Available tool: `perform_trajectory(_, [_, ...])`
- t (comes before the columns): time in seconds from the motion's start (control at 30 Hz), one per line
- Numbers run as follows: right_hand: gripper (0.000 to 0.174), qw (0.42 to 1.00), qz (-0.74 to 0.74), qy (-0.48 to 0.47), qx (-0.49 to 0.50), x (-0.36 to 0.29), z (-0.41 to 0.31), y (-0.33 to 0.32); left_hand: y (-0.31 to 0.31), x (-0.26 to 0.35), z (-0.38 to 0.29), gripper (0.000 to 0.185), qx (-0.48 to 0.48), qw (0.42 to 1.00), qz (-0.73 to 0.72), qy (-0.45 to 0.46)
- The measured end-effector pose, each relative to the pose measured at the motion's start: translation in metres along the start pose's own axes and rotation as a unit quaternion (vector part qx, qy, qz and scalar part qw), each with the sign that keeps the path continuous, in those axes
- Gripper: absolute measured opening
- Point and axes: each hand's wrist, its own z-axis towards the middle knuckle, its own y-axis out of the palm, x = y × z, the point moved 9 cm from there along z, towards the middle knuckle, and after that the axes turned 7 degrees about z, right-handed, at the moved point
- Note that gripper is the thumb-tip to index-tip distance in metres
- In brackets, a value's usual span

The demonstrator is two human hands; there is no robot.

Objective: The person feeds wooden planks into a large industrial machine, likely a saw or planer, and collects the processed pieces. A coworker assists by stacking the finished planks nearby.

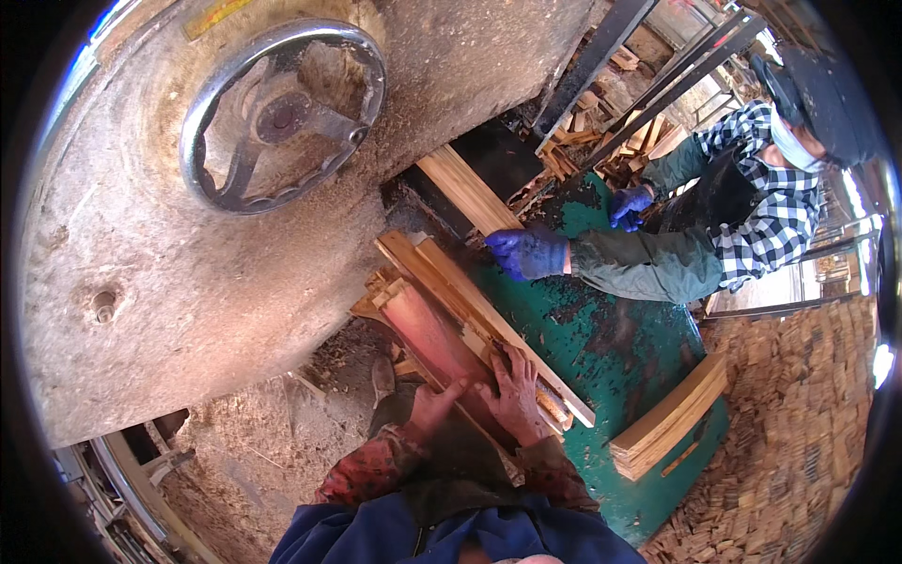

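A reddish-faced piece of wood [430, 328] slants away from my body, with several narrow wooden strips beside and under it. My left hand [435, 410] grips its near left side, thumb on top. My right hand [516, 395] lies across its right side, the thumb on the red face and the fingers over the neighbouring strips. A long pale board [507, 331] runs along the right of this bundle, at the edge of a worn green metal table [585, 338]. How far my fingers wrap underneath is hidden.
Across the table, a co-worker's purple-gloved hand [528, 252] rests on a plank [465, 187]. A sawdust-covered machine housing [211, 282] with a chrome handwheel [194, 106] stands left. Stacked curved boards [669, 416] lie on the table; piled wood pieces [789, 423] stand beyond.
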Motion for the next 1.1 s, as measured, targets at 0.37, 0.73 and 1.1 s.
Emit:
perform_trajectory(0.37, [0.064, 1.0, -0.012, 0.007, -0.004, -0.005, 0.0, -0.002, 0.002, -0.011, 0.005, 0.05, 0.011, 0.999, -0.039, 0.021])
perform_trajectory(0.73, [0.061, 1.0, -0.014, 0.008, -0.009, 0.002, -0.004, 0.005, 0.0, -0.002, 0.003, 0.052, 0.016, 0.998, -0.041, 0.04])
perform_trajectory(1.1, [0.062, 1.0, -0.016, 0.003, -0.003, -0.003, -0.003, -0.001, 0.001, -0.002, 0.002, 0.053, 0.02, 0.999, -0.039, 0.03])
